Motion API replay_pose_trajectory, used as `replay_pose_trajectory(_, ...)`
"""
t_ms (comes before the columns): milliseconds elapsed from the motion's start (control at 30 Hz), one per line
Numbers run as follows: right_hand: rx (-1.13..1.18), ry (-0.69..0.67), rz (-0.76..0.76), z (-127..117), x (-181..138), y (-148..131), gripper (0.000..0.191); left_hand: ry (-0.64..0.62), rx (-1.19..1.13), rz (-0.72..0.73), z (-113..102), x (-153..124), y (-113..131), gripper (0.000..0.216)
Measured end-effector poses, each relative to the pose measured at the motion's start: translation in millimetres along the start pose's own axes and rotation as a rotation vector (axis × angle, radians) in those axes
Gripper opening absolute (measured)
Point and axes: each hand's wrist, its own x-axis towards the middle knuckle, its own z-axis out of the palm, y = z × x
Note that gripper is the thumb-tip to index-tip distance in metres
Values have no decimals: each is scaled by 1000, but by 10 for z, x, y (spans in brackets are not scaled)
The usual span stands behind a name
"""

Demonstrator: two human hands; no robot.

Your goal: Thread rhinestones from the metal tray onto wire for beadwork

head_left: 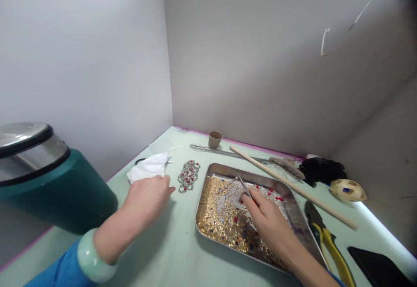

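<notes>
My right hand [265, 217] holds metal tweezers [244, 186], their tips pointing down over a steel tray [243, 169]. Inside the tray lie many small gold beads [211, 209], with clear, dark blue and red ones [271, 189] among them. My left hand [146, 198], palm down with its fingers curled, is at the near edge of a crumpled white cloth or tissue [150, 167]. Whatever its fingertips hold, if anything, is hidden. Between the hands a grey chain-like piece with red beads [189, 175] lies on the table.
A large green flask [58, 187] stands at the left. Behind the tray are a small brown cup [215, 139], thin wires [224, 151] and a wooden rod [293, 186]. Yellow-handled pliers [332, 248], a black flat object [379, 265] and a shell-like dish [347, 190] lie right.
</notes>
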Motion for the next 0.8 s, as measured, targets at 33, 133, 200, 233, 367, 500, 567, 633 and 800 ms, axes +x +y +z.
replay_pose_trajectory(33, -7, 0, -7, 7, 1, -1, 30, -25, 25, -63, 55, -37, -92, 35)
replay_pose_trajectory(133, -23, -14, -25, 29, 1, -4, 30, -79, 11, -136, 262, -102, -299, 40)
replay_pose_trajectory(200, -28, -14, -34, 42, -2, -4, 30, -81, -24, -121, 381, -109, -372, 38)
replay_pose_trajectory(233, -29, -13, -39, 47, -5, -5, 30, -83, -34, -113, 420, -106, -392, 37)
replay_pose_trajectory(367, -28, -33, -38, 52, -15, -16, 31, -82, -52, -109, 435, -96, -414, 36)
replay_pose_trajectory(500, -26, -49, -24, 55, -17, -25, 31, -27, -62, -180, 348, -93, -429, 40)
replay_pose_trajectory(567, -21, -48, -20, 60, -14, -24, 31, -8, -56, -206, 314, -80, -441, 37)
replay_pose_trajectory(633, -24, -41, -26, 65, -10, -22, 31, -12, -67, -223, 290, -62, -453, 34)
replay_pose_trajectory(800, -50, -27, -49, 67, -9, -21, 32, 48, -162, -219, 250, -29, -471, 33)
